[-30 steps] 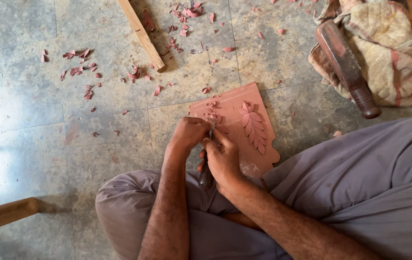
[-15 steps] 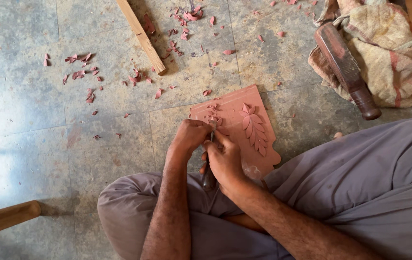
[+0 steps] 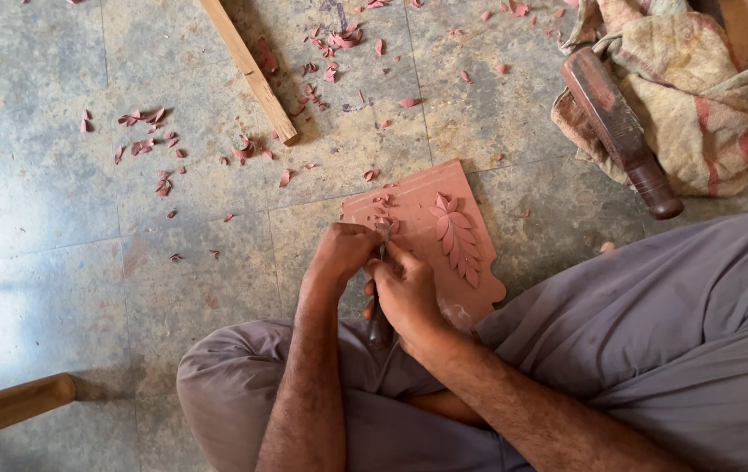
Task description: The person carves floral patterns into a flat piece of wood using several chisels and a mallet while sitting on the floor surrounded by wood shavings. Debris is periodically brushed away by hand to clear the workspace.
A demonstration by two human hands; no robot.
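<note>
So there's a big stone floor (image 3: 86, 288) under everything, and a reddish carved panel (image 3: 444, 253) with a leaf pattern lying flat right under both hands. Right hand (image 3: 407, 293) is wrapped tight round a dark-handled chisel (image 3: 380, 325), left hand (image 3: 343, 249) pinches it just ahead, touching. Red shavings (image 3: 151, 144) are scattered well off to the left.

Matt reddish wooden panel (image 3: 444, 223) — carved leaves — on smooth, worn stone floor (image 3: 86, 262).

My left hand (image 3: 343, 253) and right hand (image 3: 405, 293) hide most of the chisel (image 3: 380, 328); its tip on the carved panel (image 3: 444, 236) is unseen.
</note>
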